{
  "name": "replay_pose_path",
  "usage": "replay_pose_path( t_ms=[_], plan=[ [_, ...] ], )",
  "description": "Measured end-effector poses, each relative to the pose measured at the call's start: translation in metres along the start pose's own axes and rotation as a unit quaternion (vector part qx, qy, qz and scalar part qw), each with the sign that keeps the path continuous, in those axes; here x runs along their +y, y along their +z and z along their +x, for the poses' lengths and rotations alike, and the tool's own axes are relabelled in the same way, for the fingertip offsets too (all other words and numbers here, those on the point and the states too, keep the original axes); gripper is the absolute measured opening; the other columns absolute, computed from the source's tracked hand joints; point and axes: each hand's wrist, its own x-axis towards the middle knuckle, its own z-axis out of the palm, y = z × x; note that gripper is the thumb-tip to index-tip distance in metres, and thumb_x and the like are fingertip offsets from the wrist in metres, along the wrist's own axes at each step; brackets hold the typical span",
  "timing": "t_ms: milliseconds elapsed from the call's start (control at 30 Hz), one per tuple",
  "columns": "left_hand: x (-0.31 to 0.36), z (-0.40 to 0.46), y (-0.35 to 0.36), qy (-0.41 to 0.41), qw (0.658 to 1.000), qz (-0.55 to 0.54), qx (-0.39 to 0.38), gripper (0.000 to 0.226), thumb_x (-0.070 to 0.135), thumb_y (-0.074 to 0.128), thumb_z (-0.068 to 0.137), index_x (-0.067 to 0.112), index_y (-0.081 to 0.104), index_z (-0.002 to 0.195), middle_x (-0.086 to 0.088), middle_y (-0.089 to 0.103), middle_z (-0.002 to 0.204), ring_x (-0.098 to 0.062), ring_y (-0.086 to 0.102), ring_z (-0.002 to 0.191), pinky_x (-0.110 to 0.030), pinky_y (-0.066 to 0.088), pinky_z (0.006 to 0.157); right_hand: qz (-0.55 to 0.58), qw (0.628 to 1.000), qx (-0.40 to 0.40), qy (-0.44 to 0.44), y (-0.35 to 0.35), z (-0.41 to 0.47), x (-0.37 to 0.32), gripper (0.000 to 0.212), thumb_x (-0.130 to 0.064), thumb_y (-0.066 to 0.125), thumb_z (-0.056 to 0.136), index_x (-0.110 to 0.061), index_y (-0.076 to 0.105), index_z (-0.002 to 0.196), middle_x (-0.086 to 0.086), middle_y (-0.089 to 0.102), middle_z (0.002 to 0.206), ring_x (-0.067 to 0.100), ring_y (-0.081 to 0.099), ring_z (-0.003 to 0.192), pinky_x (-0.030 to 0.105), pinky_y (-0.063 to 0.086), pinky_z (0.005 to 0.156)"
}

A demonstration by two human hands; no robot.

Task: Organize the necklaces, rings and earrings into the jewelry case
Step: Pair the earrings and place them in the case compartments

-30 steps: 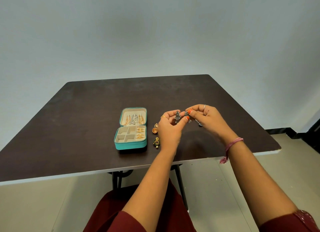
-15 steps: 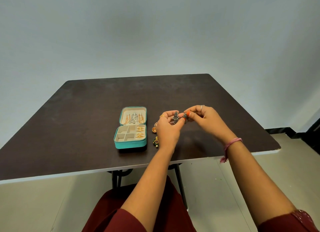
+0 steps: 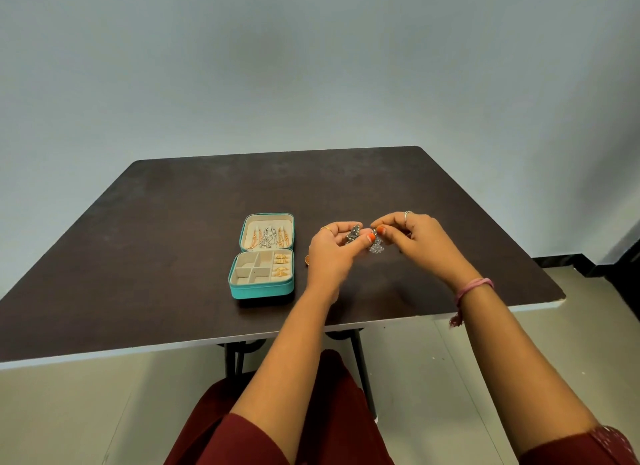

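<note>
A dark brown table (image 3: 173, 239) with a pale front edge stands before a plain grey-blue wall.

Left of the hands, a teal jewelry case (image 3: 262, 288) lies open on the table, its lid laid back flat away from the person. Inside the lid, necklaces (image 3: 268, 238) in gold and silver tones hang side by side in a row. The base is divided into compartments; the right-hand column holds gold rings (image 3: 281, 265) stacked one behind the other. The other compartments show only their pale lining.

Just right of the case, a small gold earring (image 3: 307, 259) lies on the table, largely hidden behind the left hand.

The left hand (image 3: 334, 255) is raised above the table, fingers curled, pinching a dark silver earring (image 3: 353, 235) between thumb and fingertips. A gold ring sits on one finger.

Close beside it, the right hand (image 3: 414, 241) is also raised, thumb and forefinger pinched together on a second silver earring (image 3: 376, 245), which dangles below the fingertips. The two thumbs, nails painted orange, are nearly touching. A silver ring shows on one finger, and a pink thread bracelet (image 3: 472, 288) circles the right wrist.

Both held earrings are clear of the case, to its right and above the table surface.
</note>
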Motion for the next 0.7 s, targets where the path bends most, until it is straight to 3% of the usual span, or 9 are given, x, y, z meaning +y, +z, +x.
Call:
replay_pose_path(
  t_ms=[67, 167, 300, 400, 533, 700],
  plan=[
    [0.004, 0.0, 0.001, -0.018, 0.998, -0.064, 0.005, 0.024, 0.002, 0.072, 0.081, 0.008, 0.061, 0.102, -0.012, 0.073, 0.098, -0.021, 0.071, 0.093, -0.033, 0.058, 0.081, 0.11, 0.993, 0.025, 0.023, 0.002, -0.001, -0.004, 0.02, -0.015, 0.057, 0.094, -0.016, 0.067, 0.111, -0.006, 0.069, 0.089, -0.006, 0.065, 0.077, 0.006, 0.045, 0.061],
    [0.008, 0.002, 0.0, -0.021, 0.994, -0.106, 0.018, 0.024, 0.0, 0.072, 0.081, 0.009, 0.061, 0.1, -0.011, 0.073, 0.097, -0.019, 0.071, 0.092, -0.029, 0.058, 0.078, 0.283, 0.953, 0.016, 0.106, 0.008, -0.002, -0.007, 0.022, -0.019, 0.063, 0.09, -0.016, 0.068, 0.111, -0.001, 0.074, 0.094, 0.004, 0.069, 0.087, 0.019, 0.052, 0.077],
    [0.009, 0.006, 0.0, -0.019, 0.994, -0.105, 0.007, 0.024, -0.001, 0.071, 0.081, 0.01, 0.06, 0.099, -0.007, 0.073, 0.093, -0.017, 0.071, 0.091, -0.029, 0.058, 0.078, 0.403, 0.897, 0.008, 0.181, 0.015, -0.001, -0.008, 0.015, -0.017, 0.067, 0.085, -0.015, 0.072, 0.1, -0.001, 0.074, 0.089, 0.007, 0.069, 0.082, 0.026, 0.05, 0.082],
    [0.008, 0.009, -0.004, -0.022, 0.997, -0.077, -0.01, 0.024, 0.001, 0.072, 0.081, 0.01, 0.061, 0.101, -0.007, 0.073, 0.096, -0.019, 0.07, 0.095, -0.032, 0.057, 0.083, 0.432, 0.877, 0.004, 0.21, 0.018, -0.001, -0.008, 0.013, -0.017, 0.068, 0.084, -0.016, 0.073, 0.096, -0.004, 0.074, 0.083, 0.004, 0.068, 0.076, 0.026, 0.046, 0.082],
    [0.014, 0.014, -0.011, -0.061, 0.993, -0.09, -0.054, 0.018, 0.01, 0.066, 0.087, 0.007, 0.061, 0.105, -0.011, 0.072, 0.103, -0.018, 0.069, 0.095, -0.034, 0.055, 0.089, 0.413, 0.884, 0.025, 0.218, 0.017, 0.001, -0.008, 0.01, -0.02, 0.068, 0.085, -0.019, 0.073, 0.094, -0.007, 0.074, 0.081, 0.002, 0.067, 0.073, 0.023, 0.044, 0.077],
    [0.026, 0.029, -0.026, -0.092, 0.99, -0.069, -0.077, 0.013, 0.009, 0.048, 0.099, 0.012, 0.059, 0.102, -0.001, 0.071, 0.1, -0.008, 0.067, 0.082, -0.024, 0.053, 0.079, 0.382, 0.901, 0.049, 0.198, 0.015, 0.007, -0.009, 0.008, -0.016, 0.064, 0.089, -0.017, 0.07, 0.094, -0.005, 0.072, 0.079, 0.001, 0.064, 0.066, 0.012, 0.043, 0.058]
  ],
)
